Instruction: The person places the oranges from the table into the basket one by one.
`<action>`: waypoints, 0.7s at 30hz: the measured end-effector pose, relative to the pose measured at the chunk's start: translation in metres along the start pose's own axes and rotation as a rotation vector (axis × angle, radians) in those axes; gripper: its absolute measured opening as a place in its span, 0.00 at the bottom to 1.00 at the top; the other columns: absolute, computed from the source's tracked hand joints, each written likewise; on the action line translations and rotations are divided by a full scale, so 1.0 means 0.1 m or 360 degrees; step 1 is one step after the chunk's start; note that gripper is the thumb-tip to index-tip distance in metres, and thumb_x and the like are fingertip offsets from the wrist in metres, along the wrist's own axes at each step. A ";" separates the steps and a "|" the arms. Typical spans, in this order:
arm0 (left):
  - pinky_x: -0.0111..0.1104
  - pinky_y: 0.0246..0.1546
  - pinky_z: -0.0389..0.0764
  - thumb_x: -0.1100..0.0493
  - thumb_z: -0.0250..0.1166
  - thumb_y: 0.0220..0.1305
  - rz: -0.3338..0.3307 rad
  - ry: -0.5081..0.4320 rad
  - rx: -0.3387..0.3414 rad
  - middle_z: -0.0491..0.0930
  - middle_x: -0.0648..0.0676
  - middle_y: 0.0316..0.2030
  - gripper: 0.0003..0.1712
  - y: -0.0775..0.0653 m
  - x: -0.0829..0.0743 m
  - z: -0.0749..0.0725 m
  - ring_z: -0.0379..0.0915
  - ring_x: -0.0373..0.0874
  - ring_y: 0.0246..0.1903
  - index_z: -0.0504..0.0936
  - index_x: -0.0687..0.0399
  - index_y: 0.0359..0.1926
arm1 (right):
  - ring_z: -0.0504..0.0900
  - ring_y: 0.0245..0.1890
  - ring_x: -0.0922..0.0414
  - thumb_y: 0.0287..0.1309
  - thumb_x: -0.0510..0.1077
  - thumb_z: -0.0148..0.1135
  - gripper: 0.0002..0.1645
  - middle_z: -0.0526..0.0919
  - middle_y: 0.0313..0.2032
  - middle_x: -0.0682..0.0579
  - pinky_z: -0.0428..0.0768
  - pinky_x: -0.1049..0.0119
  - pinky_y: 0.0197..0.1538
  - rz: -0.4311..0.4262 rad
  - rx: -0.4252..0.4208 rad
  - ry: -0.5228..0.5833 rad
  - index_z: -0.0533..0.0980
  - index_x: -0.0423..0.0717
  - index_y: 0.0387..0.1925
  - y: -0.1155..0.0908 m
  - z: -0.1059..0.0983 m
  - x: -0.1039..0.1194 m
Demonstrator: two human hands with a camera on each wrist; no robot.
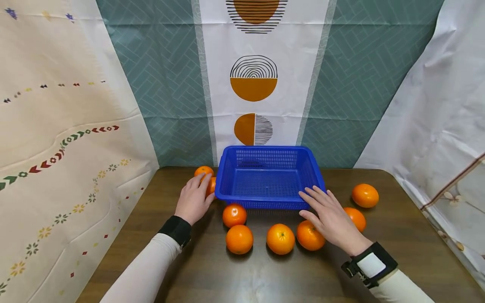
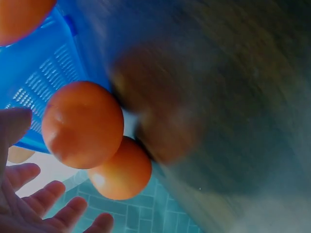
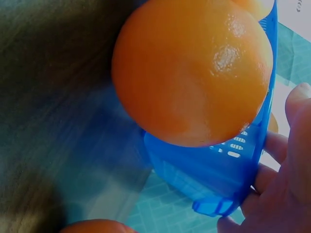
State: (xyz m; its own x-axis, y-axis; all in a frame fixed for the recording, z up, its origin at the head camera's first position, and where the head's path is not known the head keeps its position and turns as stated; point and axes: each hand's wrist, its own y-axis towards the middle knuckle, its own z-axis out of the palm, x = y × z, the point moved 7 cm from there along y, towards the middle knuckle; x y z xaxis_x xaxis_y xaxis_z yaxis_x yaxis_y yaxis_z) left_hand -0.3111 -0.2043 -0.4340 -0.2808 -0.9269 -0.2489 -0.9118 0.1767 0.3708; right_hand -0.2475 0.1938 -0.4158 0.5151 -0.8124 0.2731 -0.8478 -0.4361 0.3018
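Note:
A blue plastic basket (image 1: 265, 183) with mesh walls stands on the table, nothing inside it. My left hand (image 1: 192, 200) is beside its left wall, fingers loosely spread next to two oranges. The left wrist view shows the nearer orange (image 2: 82, 124) and the farther orange (image 2: 121, 170) apart from those fingers. Over the basket's front right corner reaches my right hand (image 1: 331, 219), fingers extended; whether they touch the rim I cannot tell. Below that hand lies an orange (image 1: 310, 235), and another orange (image 1: 355, 219) is partly hidden behind it.
In front of the basket lie an orange (image 1: 234, 215) close to its wall, a second orange (image 1: 239, 239) and a third orange (image 1: 280, 239). One more orange (image 1: 365, 195) sits at the right. Patterned cloth (image 1: 254, 42) hangs behind the wooden table (image 1: 212, 273) and along both sides.

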 end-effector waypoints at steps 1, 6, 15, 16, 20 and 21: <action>0.67 0.73 0.68 0.52 0.74 0.75 -0.0003 0.0002 0.0015 0.68 0.69 0.77 0.40 0.01 0.00 0.02 0.65 0.71 0.74 0.70 0.58 0.81 | 0.59 0.84 0.36 0.81 0.59 0.62 0.38 0.69 0.80 0.38 0.45 0.35 0.84 0.0003 0.0005 0.0002 0.71 0.45 0.81 0.00 0.00 -0.01; 0.68 0.73 0.68 0.52 0.76 0.72 -0.0021 -0.0007 0.0095 0.67 0.70 0.77 0.44 0.05 -0.01 0.10 0.64 0.72 0.74 0.69 0.60 0.81 | 0.59 0.84 0.37 0.82 0.59 0.61 0.37 0.70 0.80 0.39 0.46 0.35 0.84 0.0003 0.0007 0.0030 0.71 0.45 0.81 0.01 0.00 -0.02; 0.67 0.73 0.69 0.53 0.79 0.69 -0.0008 -0.0044 0.0093 0.68 0.68 0.77 0.44 0.11 -0.03 0.20 0.64 0.71 0.75 0.71 0.58 0.80 | 0.60 0.83 0.37 0.82 0.58 0.61 0.36 0.71 0.79 0.39 0.48 0.33 0.83 0.0007 -0.0010 0.0056 0.72 0.46 0.80 0.00 -0.01 -0.01; 0.67 0.72 0.69 0.53 0.79 0.69 -0.0005 -0.0044 0.0087 0.68 0.68 0.77 0.44 0.11 -0.03 0.20 0.64 0.71 0.75 0.71 0.58 0.80 | 0.60 0.83 0.37 0.82 0.58 0.61 0.36 0.70 0.79 0.39 0.48 0.33 0.83 0.0012 -0.0006 0.0053 0.72 0.46 0.80 0.00 0.00 -0.01; 0.67 0.71 0.70 0.53 0.79 0.69 0.0011 -0.0056 0.0071 0.69 0.69 0.76 0.43 0.12 -0.04 0.21 0.65 0.71 0.75 0.72 0.58 0.80 | 0.59 0.84 0.37 0.82 0.58 0.61 0.36 0.70 0.80 0.39 0.47 0.33 0.83 0.0027 0.0005 0.0048 0.72 0.46 0.80 0.00 0.01 -0.03; 0.67 0.71 0.71 0.53 0.79 0.69 0.0011 -0.0060 0.0073 0.69 0.69 0.76 0.43 0.12 -0.05 0.21 0.64 0.71 0.75 0.72 0.57 0.80 | 0.59 0.84 0.37 0.82 0.59 0.61 0.36 0.70 0.80 0.39 0.48 0.33 0.83 0.0028 0.0005 0.0048 0.72 0.46 0.80 0.00 0.01 -0.03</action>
State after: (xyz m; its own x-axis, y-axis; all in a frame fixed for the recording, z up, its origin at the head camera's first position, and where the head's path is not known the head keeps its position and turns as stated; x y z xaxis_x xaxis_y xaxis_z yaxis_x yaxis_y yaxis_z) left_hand -0.3273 -0.1904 -0.4475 -0.2976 -0.9127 -0.2801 -0.9222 0.1989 0.3316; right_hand -0.2491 0.1956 -0.4177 0.5035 -0.8081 0.3058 -0.8572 -0.4231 0.2935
